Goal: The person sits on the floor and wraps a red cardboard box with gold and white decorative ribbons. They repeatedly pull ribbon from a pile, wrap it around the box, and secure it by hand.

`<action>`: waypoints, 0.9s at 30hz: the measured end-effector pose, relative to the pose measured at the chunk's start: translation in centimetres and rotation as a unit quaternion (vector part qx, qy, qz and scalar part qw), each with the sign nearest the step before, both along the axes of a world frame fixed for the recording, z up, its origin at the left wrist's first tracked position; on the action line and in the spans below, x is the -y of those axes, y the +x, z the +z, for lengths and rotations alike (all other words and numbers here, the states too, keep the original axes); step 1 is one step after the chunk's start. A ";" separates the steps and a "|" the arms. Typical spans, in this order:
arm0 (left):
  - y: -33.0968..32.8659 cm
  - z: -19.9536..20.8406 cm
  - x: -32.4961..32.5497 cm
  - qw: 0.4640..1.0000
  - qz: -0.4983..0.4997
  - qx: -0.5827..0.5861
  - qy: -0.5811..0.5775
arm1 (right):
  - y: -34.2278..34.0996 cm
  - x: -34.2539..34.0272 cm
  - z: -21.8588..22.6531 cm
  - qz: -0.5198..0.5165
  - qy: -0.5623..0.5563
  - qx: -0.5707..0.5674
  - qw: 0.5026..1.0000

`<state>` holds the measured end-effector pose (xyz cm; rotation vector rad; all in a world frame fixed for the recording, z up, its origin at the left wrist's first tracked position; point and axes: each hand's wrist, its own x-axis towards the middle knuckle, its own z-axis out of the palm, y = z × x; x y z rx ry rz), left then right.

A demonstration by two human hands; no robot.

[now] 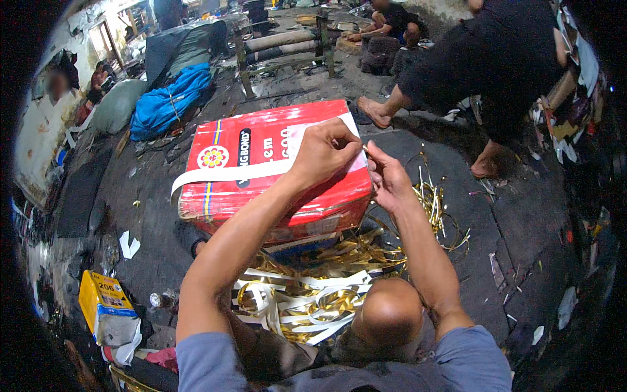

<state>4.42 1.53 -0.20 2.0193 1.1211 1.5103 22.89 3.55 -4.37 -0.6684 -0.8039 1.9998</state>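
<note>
A red cardboard box (313,219), wrapped in shiny film, stands in front of me. Across its top runs a long white strip (228,171), its far-left end hanging over the box's left edge. Above the box's right side my left hand (326,151) is closed, thumb and finger pinching the strip near its right end. My right hand (390,179) is at the box's right edge, fingertips pinched close to the left ones at the same end. The strip's tip is mostly hidden by my fingers. Below the box lies a heap of white and gold strips (294,300), beside my bare knee (392,310).
Loose gold strips (434,202) lie right of the box. A yellow and blue carton (108,304) is at lower left. A blue wrapped bundle (171,101) and a wooden rack (284,49) stand beyond. A barefoot person (483,59) is at upper right; others sit farther back.
</note>
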 end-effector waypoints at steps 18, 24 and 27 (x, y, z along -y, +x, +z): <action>-0.5 -0.3 0.2 0.997 -0.001 -0.002 -0.077 | -2.9 -6.0 -5.5 -0.243 0.323 0.389 0.828; -0.8 -0.4 -0.5 0.999 0.012 -0.025 -0.034 | -1.0 -5.2 -19.9 -0.227 0.332 0.492 0.772; 0.0 -0.7 -1.1 0.998 -0.020 0.017 -0.051 | 0.9 -5.3 -31.1 -0.213 0.227 0.481 0.819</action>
